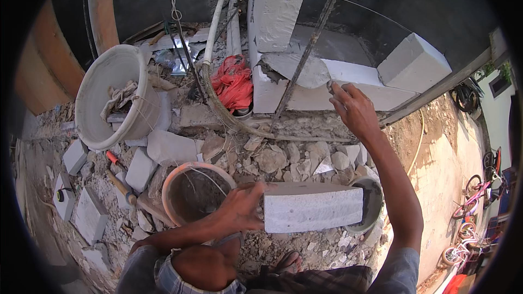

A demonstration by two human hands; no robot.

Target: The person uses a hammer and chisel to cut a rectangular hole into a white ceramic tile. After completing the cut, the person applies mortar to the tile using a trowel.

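Observation:
My left hand grips the left end of a white lightweight concrete block, held over the rubble in front of me. My right hand is closed round the handle of a trowel, most of it hidden by the fingers. Its grey blade lies flat over the low white block wall, partly covering the top face. An upright block stands on the wall's left end, and another block sits at the right.
A bucket stands left of the held block; a second bucket is partly behind it. A large white tub holds cloth. Loose blocks, a mallet and rubble lie left. A string and thin rods cross the wall.

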